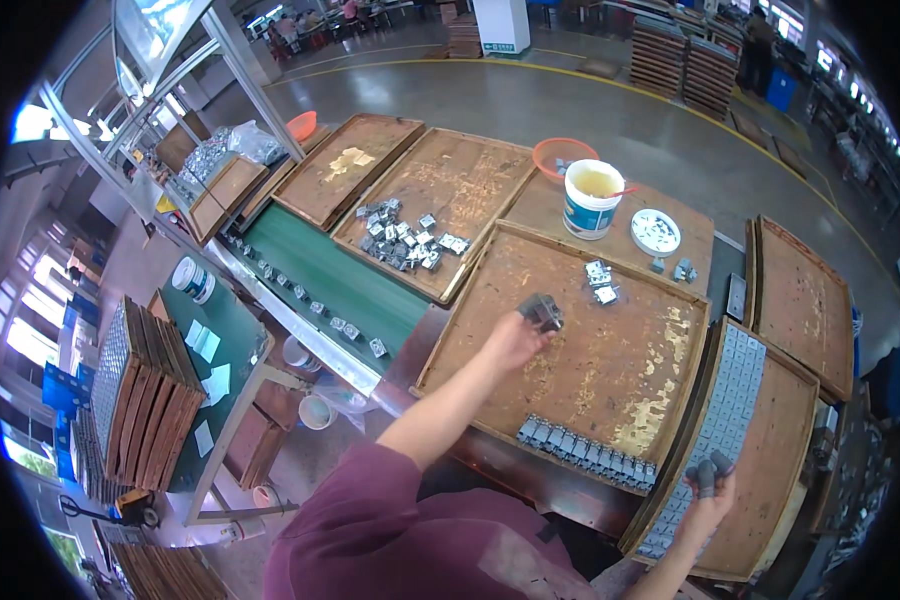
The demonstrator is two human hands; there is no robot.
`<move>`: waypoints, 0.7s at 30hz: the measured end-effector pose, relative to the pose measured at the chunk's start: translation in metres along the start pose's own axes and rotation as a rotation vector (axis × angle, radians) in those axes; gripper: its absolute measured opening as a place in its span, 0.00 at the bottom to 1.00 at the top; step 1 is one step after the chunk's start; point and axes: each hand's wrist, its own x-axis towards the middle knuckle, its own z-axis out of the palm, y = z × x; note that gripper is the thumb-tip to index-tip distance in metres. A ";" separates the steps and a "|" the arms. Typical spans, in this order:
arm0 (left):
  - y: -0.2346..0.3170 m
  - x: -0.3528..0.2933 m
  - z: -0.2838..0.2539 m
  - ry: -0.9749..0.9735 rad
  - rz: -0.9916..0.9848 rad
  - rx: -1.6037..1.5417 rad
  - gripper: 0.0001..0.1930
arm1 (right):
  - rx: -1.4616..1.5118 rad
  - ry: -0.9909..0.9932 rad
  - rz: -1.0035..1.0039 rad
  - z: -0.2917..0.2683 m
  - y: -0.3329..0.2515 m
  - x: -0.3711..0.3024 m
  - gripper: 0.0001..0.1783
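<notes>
My left hand (516, 340) is above the middle of a large wooden tray (450, 345), its dark-covered fingertips closed around something small, greyish and partly hidden. Along that tray's near edge runs a row of small metal assemblies (585, 450). Two or so more metal assemblies (600, 282) sit toward its far side. At the right, my right hand (708, 508), also with dark finger covers, reaches over a second wooden tray (770, 470). Its fingers are bent together at the edge of a block of flat grey pieces (730, 390); whatever they pinch is hidden.
Beyond the tray stand a white bucket (590, 205), an orange bowl (560, 155) and a white lid (656, 232) of small parts. Left of them, another tray (480, 165) holds piled metal assemblies (400, 235). A green conveyor (340, 285) carries spaced parts. Stacked boards (150, 400) rest on a side table.
</notes>
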 end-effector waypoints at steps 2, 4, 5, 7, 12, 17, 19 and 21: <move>-0.014 -0.022 0.016 -0.113 -0.010 -0.129 0.16 | 0.014 -0.062 -0.012 0.012 -0.001 -0.002 0.16; -0.020 -0.042 0.032 -0.099 0.013 0.022 0.16 | 0.026 -0.114 -0.021 0.030 -0.012 -0.010 0.14; -0.024 -0.052 0.041 -0.086 0.032 0.178 0.16 | 0.023 -0.116 -0.020 0.037 -0.015 -0.015 0.14; -0.031 -0.079 0.065 -0.118 0.027 0.175 0.18 | 0.014 -0.136 -0.024 0.044 -0.020 -0.025 0.14; -0.059 -0.135 0.090 -0.120 -0.216 0.401 0.17 | 0.165 -0.052 0.074 0.053 -0.020 -0.046 0.16; -0.070 -0.158 0.098 -0.014 -0.324 0.379 0.14 | 0.112 -0.208 0.109 0.060 -0.025 -0.064 0.12; -0.062 -0.162 0.105 -0.196 -0.260 0.452 0.13 | 0.048 -0.241 0.117 0.065 -0.032 -0.069 0.13; -0.053 -0.167 0.108 -0.311 -0.210 0.385 0.17 | 0.110 -0.340 0.156 0.070 -0.036 -0.070 0.16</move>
